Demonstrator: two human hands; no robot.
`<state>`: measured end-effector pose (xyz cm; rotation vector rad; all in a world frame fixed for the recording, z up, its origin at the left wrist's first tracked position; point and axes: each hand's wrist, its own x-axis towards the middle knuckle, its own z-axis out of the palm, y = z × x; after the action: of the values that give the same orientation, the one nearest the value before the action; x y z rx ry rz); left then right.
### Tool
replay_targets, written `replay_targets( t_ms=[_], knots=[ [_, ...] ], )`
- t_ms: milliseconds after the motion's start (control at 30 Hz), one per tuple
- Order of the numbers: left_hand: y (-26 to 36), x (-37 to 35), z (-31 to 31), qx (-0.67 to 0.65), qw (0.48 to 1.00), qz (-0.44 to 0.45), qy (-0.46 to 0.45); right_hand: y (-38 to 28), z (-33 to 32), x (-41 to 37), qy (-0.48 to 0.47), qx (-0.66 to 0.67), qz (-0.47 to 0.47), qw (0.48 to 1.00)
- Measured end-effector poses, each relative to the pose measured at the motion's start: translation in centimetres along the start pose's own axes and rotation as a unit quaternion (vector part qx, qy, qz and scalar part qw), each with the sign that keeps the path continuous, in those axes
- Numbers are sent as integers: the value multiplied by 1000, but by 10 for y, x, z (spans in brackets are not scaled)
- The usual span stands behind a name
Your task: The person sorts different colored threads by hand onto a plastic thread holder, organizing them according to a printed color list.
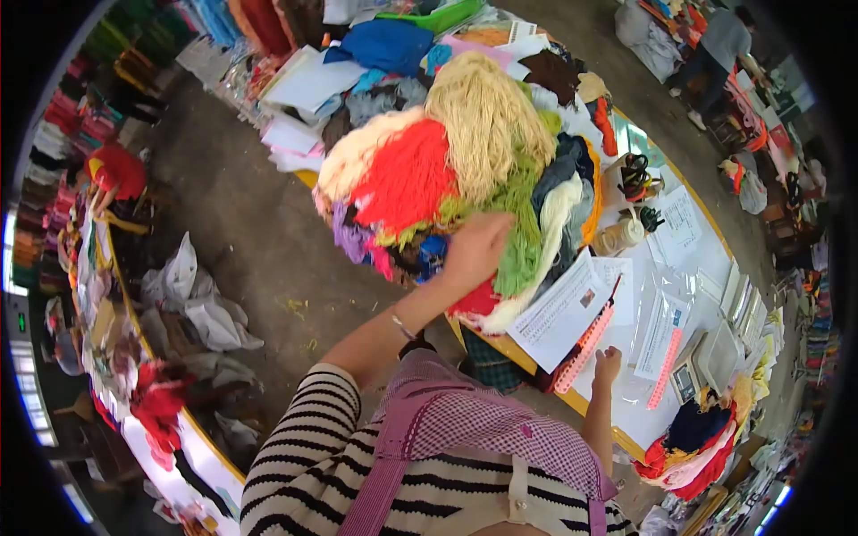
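My left hand (483, 248) reaches into a large heap of yarn skeins, its fingers mostly hidden against the green yarn (525, 234). Red yarn (407, 174), beige yarn (487, 107) and cream yarn (362, 156) lie on top of the heap beyond it. White yarn (556, 214) hangs along the right side of the green. Over the table's near side, my right hand (608, 362) is closed, with its fingers curled in. Whatever it may hold is too small to make out. Close by lies a pink-edged strip (585, 348) beside a printed sheet (561, 313).
On the table (617, 402), a capped jar (618, 237) and a holder with dark-handled tools (636, 179) stand behind the papers. More yarn (702, 438) lies at the right corner. Another person (116, 174) in red is at the left table; white bags (201, 299) lie on the floor.
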<state>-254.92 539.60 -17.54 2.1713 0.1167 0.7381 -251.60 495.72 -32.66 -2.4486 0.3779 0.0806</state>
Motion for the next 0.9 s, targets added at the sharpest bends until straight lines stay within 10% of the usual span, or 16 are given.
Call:
replay_targets(
  t_ms=[233,300,433,567,633,700,900],
  knots=[
    [-74,135,-59,216,960,30,176,-286,21,-15,26,151,-288,945],
    [-64,130,-39,199,971,-96,-92,-365,44,-20,20,75,-385,920],
    [-47,93,1,2,1000,26,16,-488,95,-34,31,-14,-561,827],
    [-52,83,-12,67,977,184,-80,-504,149,-12,12,-125,-497,859],
    [-46,123,-65,26,904,-161,-395,-502,162,-4,5,-163,-477,863],
    [-96,138,-71,37,971,-30,-233,-514,158,-11,-25,-203,-447,871],
    [-161,227,-68,167,970,-175,9,-507,164,-7,23,-159,-476,865]
  ],
)
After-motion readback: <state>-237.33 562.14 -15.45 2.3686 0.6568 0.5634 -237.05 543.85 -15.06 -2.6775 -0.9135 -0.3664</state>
